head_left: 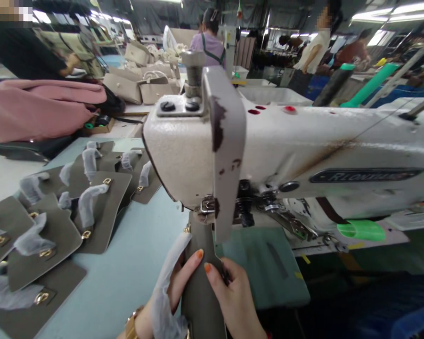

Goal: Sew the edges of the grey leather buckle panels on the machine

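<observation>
A grey-brown leather bag panel [201, 301] runs up beneath the head of the white sewing machine [183, 150]. On its left side is a handle [164, 282] wrapped in thin white film, with a gold metal ring [187, 229] at the upper end. My left hand [182, 278] grips the panel's left edge, thumb on top, and the wrapped handle crosses over that hand. From the right, my right hand [233, 292] pinches the opposite edge, thumb on the face; a small dark thing shows by its fingers, too hidden to name. The needle area is mostly concealed.
Several similar panels with wrapped handles [88, 207] lie on the pale blue table [127, 273] at left. Pink material [38, 108] and beige bags [123, 84] are behind. A green cup-like holder [362, 230] sits under the machine arm. Other people work in the background.
</observation>
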`<state>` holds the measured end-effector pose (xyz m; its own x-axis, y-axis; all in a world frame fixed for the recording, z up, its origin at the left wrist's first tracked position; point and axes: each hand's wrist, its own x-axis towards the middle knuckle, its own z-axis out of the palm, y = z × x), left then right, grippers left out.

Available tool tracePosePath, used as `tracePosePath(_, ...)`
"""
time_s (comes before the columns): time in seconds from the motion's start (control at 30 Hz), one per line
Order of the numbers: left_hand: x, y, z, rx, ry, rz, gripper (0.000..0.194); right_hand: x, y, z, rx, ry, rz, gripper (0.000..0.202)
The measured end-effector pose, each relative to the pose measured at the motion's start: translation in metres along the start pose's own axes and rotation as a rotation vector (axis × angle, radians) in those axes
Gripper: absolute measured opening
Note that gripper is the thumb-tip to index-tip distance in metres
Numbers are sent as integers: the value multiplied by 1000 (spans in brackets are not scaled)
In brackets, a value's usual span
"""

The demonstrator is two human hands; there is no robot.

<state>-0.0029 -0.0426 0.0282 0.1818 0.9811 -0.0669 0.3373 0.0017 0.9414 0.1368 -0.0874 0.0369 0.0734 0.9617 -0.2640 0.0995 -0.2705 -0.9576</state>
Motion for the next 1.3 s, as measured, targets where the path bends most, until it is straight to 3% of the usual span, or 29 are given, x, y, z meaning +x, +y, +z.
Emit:
tracePosePath(0.1, 1, 10, 1, -121, 1, -103, 49, -2, -2, 2, 11, 38, -9, 39)
tracePosePath(0.23, -3, 19, -7, 10, -10, -108, 48, -4, -9, -2, -7, 18, -17, 38)
tracePosePath(0.4, -8, 23, -14, -33, -166, -135, 52, -5, -12, -6, -64, -9, -31, 41)
tracePosePath(0.6, -4, 43, -13, -131, -196, -205, 54, -6, -8, -5, -79, -9, -10, 42)
tracePosePath(0.9, -4, 53, -11, -219, -92, -245, 59, -6, -11, -4, 35, 35, 8, 44)
tracePosePath(1.07, 1, 52, -11, -231, -162, -127, 58, -2, -9, -1, 59, 82, 34, 42)
tracePosePath(1.3, 14, 56, -16, -183, -198, 21, 51, 11, -23, -5, 16, 28, 43, 41)
